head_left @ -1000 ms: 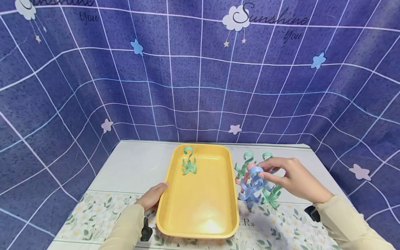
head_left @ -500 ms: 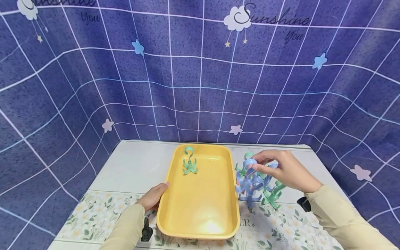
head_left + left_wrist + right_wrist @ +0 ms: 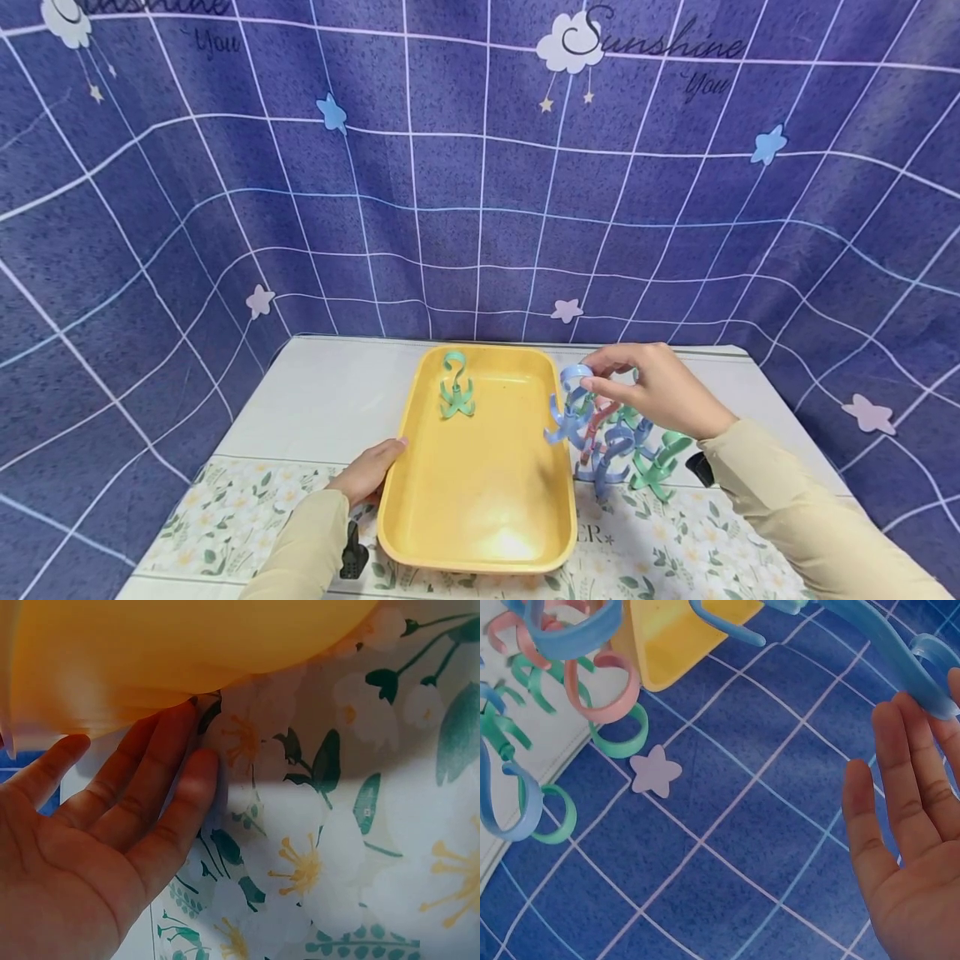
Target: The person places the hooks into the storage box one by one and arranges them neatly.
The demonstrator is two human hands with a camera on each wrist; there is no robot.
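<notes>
My right hand (image 3: pixel 648 387) pinches a blue claw hook (image 3: pixel 567 423) by its curled top, thumb on one side and fingers on the other. Its prongs hang over the right rim of the yellow tray (image 3: pixel 480 492). In the right wrist view the same blue hook (image 3: pixel 881 637) runs up from the fingertips. At the tray's left side is my left hand (image 3: pixel 371 471), thumb on the rim; the left wrist view shows its fingers (image 3: pixel 161 761) against the tray's underside. A green claw hook (image 3: pixel 456 400) lies inside, near the tray's far left corner.
Right of the tray several more hooks stand close together, among them a blue hook (image 3: pixel 603 467), a green hook (image 3: pixel 656 471) and a pink hook (image 3: pixel 596 425), partly behind the right hand. A floral cloth (image 3: pixel 247 508) covers the near table; a blue curtain (image 3: pixel 480 208) hangs behind.
My right hand has moved left and a little up with the blue hook, from the cluster to the tray's right rim. The left hand and tray stay put.
</notes>
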